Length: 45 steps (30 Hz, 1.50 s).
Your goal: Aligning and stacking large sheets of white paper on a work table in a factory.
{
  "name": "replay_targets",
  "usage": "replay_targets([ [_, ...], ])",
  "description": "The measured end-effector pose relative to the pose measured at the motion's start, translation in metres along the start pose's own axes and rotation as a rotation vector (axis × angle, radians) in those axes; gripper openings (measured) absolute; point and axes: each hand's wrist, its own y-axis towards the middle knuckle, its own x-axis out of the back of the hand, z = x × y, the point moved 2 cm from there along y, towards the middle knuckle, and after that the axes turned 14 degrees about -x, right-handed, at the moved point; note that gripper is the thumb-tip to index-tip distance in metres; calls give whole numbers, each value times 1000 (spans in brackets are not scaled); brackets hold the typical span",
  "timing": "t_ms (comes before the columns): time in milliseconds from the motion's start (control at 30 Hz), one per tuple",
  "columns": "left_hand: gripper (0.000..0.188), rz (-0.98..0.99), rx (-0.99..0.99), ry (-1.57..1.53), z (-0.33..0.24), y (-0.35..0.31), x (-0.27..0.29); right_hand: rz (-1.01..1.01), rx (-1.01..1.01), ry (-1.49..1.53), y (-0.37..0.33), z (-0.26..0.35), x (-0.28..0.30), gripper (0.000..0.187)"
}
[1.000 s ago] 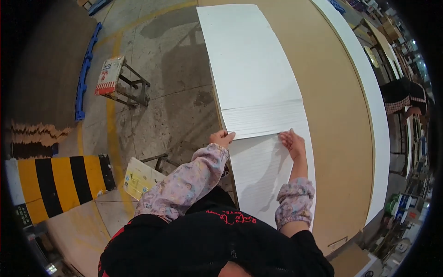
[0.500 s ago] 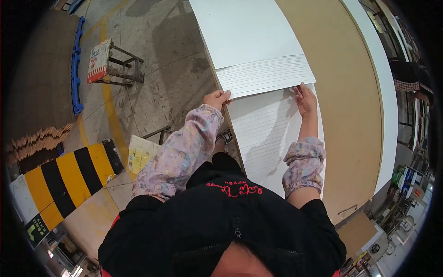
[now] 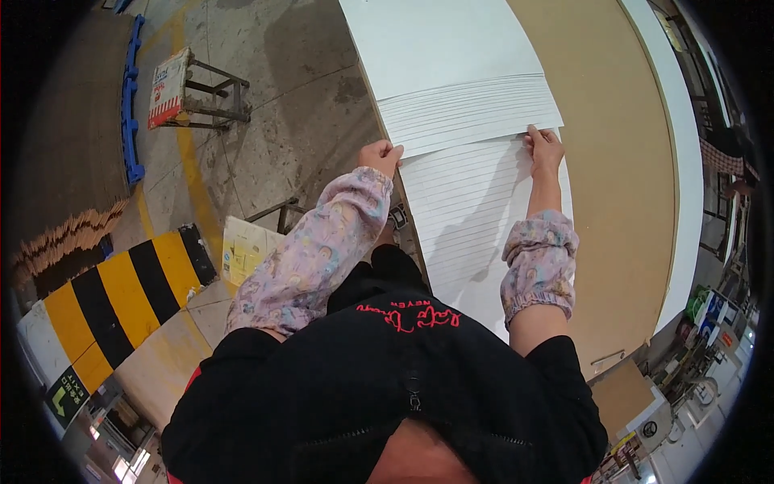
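Note:
A pile of thin white sheets [image 3: 459, 48] lies on the worktable ahead of me, its near edges staggered like narrow steps. At the near left corner of the top sheets, my left hand [image 3: 380, 156] is closed, thumb against the fingers, pinching the edge. My right hand [image 3: 546, 150] pinches the same near edge close to its right corner, palm partly hidden. Below this edge, nearer to me, lie more overlapping white sheets [image 3: 459, 202] with evenly spaced edge lines, and a shadow falls across them. Patterned sleeve covers are on both my forearms.
Right of the sheets lies a large tan board [image 3: 617, 194] with a white border. On the floor at left stand a stool [image 3: 173, 89] and a second seat with a pale yellowish top [image 3: 246, 248]. A yellow-and-black striped barrier [image 3: 129, 294] and stacked brown cardboard [image 3: 68, 121] are farther left.
Both hands have shifted slightly away from me with the sheet edge. My right fingers, spread at the edge before, are now closed on it.

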Motion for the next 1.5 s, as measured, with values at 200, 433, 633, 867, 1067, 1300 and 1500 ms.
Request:
replay_targets([
  [200, 22, 31, -1, -19, -4, -1, 1, -15, 31, 94, -2, -2, 0, 14],
  [433, 25, -22, -36, 182, -7, -5, 2, 24, 6, 140, -3, -5, 2, 17],
  [633, 25, -38, -33, 116, 15, -6, 4, 47, -4, -215, -6, 4, 6, 22],
  [867, 25, -49, 0, 139, 8, -10, 2, -296, 337, -248, 15, 5, 19, 33],
  [1067, 21, -85, -119, 24, 21, -16, -6, -352, 370, -759, 68, 0, 44, 42],
  [1300, 19, -168, -155, -104, 28, -18, 5, -257, 404, -662, 56, -3, 27, 38],
  [1500, 18, -188, -158, 16, 29, -12, 13, -131, 178, -324, 15, 20, 3, 28],
])
